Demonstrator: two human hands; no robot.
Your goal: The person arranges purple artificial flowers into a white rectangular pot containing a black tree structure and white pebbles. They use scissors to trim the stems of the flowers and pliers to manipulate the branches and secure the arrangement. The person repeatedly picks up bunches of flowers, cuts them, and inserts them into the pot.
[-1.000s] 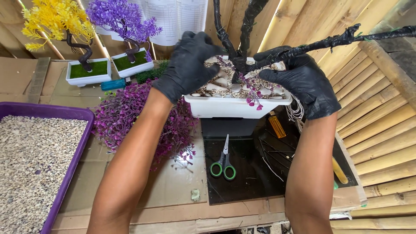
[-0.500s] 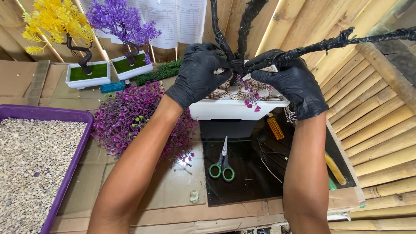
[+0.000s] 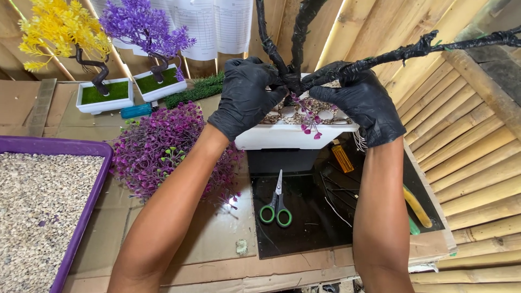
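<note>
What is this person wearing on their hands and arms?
Both hands wear thin, snug black gloves with a slightly glossy, wrinkled surface: the left hand and the right hand. Each glove ends at the wrist with a plain cuff. Above that the forearms are bare, with no sleeves, watch or bands in view. The gloves carry no visible markings.

scissors | purple gravel tray | yellow mini tree

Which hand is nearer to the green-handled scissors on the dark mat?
Left. The left hand grips the black trunk above the white pot, almost straight above the scissors. The right hand holds the trunk's other side, farther right.
</note>
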